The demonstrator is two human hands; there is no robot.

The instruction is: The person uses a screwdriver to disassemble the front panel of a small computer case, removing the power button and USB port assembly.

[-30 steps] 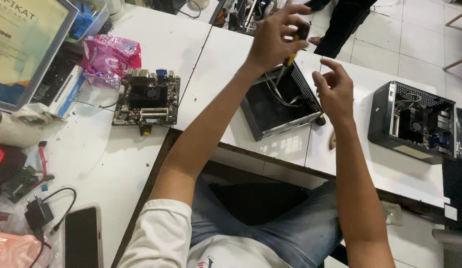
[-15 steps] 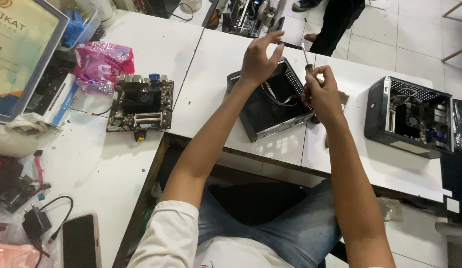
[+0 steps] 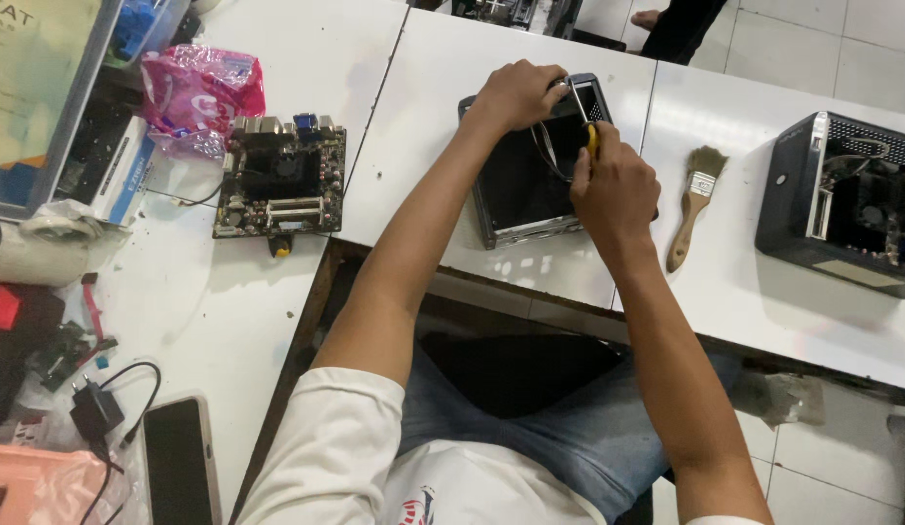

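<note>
The right hand (image 3: 616, 191) is closed around a yellow-handled screwdriver (image 3: 589, 136) over the open black computer case (image 3: 515, 194), whose far rim the left hand (image 3: 518, 94) grips, on a white table (image 3: 423, 107) holding a brush (image 3: 692, 202) and circuit board (image 3: 280, 177), above a tiled floor (image 3: 822, 49).

Two small computer cases: one open and dark (image 3: 530, 185), one black at right (image 3: 841, 209). One bare motherboard (image 3: 280, 178). One paintbrush (image 3: 693, 202). One yellow-handled screwdriver (image 3: 590, 136). One pink crinkled bag (image 3: 197, 92). One phone (image 3: 177, 459). One black charger plug (image 3: 94, 412). One tape roll (image 3: 46, 230). Two white worktops (image 3: 725, 292) pushed together.
</note>
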